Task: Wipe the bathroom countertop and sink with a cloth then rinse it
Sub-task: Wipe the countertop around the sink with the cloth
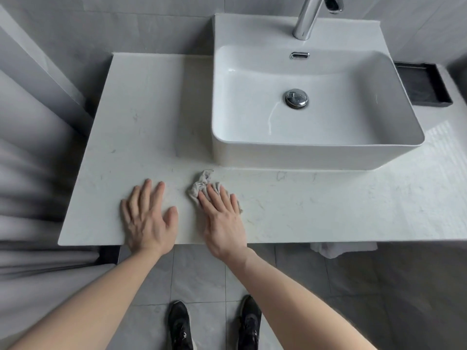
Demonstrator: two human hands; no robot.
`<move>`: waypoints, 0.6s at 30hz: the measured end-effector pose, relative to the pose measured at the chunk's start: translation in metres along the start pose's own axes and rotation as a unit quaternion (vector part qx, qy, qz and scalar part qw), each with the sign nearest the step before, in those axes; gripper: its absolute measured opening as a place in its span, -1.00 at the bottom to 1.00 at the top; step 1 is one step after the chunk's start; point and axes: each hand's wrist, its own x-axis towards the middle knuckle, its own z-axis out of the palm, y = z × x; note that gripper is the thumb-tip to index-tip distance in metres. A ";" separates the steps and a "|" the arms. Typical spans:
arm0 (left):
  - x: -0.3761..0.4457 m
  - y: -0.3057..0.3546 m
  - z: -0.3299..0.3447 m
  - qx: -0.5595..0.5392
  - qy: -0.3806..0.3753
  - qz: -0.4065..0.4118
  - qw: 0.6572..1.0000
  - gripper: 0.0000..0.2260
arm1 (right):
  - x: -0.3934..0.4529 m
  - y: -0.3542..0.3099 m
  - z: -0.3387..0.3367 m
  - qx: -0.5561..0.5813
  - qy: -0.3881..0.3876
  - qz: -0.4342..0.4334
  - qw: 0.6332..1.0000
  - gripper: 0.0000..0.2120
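A crumpled grey cloth [200, 185] lies on the white marble countertop [151, 117], just in front of the sink's left front corner. My right hand [223, 218] lies flat on the cloth and presses it down, fingers spread; most of the cloth is hidden under the palm. My left hand [147, 218] rests flat and empty on the countertop to the left of the cloth, near the front edge. The white rectangular vessel sink [316, 157] stands on the counter behind, with a chrome drain plug [296, 98] and a chrome faucet [309, 18].
A dark tray [427, 84] sits at the back right of the counter beside the sink. Grey tiled walls close in behind and on the left. A white towel [341, 250] hangs under the counter's front edge. My black shoes [179, 327] stand on the grey tile floor.
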 end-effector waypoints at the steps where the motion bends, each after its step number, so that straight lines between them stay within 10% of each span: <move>1: 0.000 -0.001 0.000 0.002 -0.003 0.001 1.000 -0.39 | -0.001 0.002 -0.001 0.015 -0.002 0.000 1.000 -0.28; 13: 0.016 -0.025 -0.031 -0.179 -0.042 0.007 0.983 -0.39 | -0.037 0.126 -0.093 0.004 0.183 0.177 0.967 -0.47; 18: 0.053 -0.087 -0.057 -0.182 -0.012 -0.040 0.982 -0.42 | -0.033 0.120 -0.074 -0.066 0.105 0.282 0.951 -0.43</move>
